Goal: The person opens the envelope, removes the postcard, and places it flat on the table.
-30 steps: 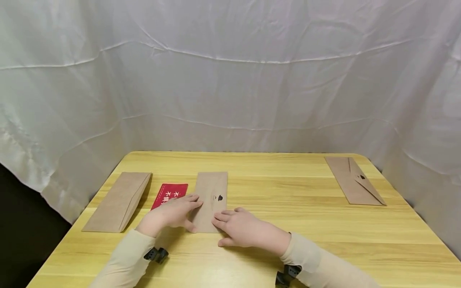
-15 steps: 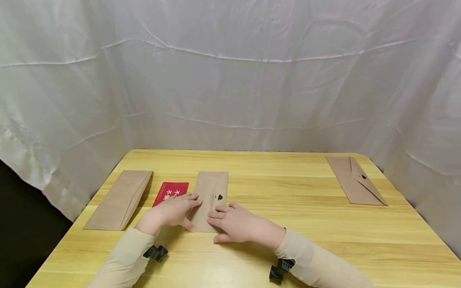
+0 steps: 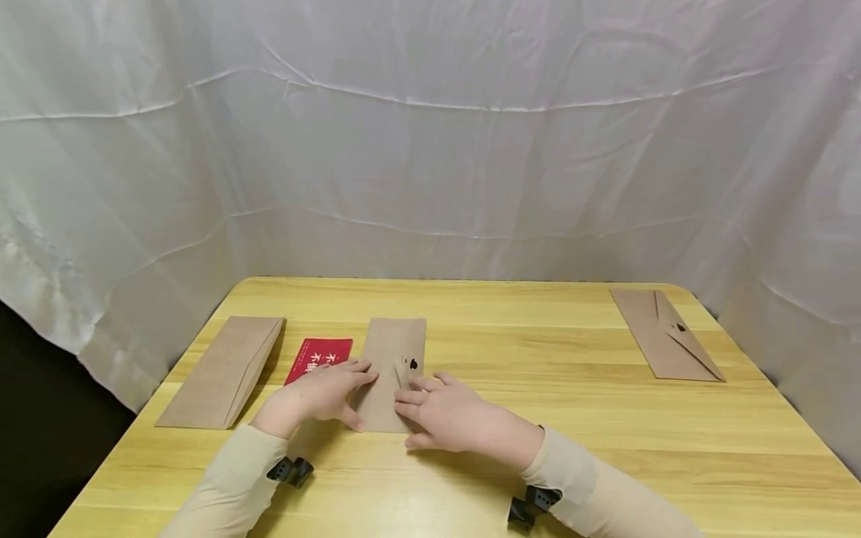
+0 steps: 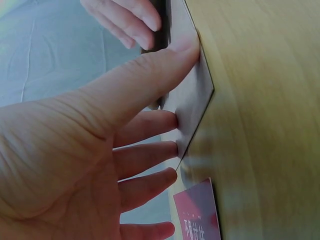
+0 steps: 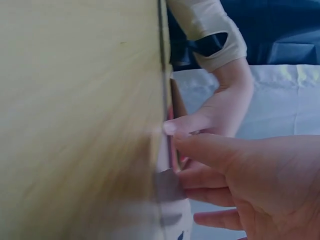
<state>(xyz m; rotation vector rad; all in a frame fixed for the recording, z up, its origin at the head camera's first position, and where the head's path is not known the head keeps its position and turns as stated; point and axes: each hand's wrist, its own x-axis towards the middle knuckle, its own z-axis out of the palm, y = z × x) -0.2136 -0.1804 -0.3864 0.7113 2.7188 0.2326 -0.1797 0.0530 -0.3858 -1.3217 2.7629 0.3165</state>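
Fingers of my left hand (image 3: 326, 396) are spread, tips on the left side of the envelope (image 3: 389, 351), thumb at its near left corner; those of my right hand (image 3: 452, 415) reach out with the thumb well apart, tips on the near right part of the paper; I see no pinch in either. The envelope lies on the table (image 3: 525, 359) between both hands, its long axis running away from me, so most of it stretches past my fingertips; a small fold (image 3: 400, 373) of its paper stands up beside the black print (image 3: 413, 364), right at my right fingertips and just beyond them, so the right hand is nearer; on that, I judge, the work turns, the left placed to steady; which side the fold hinges on I cannot tell.
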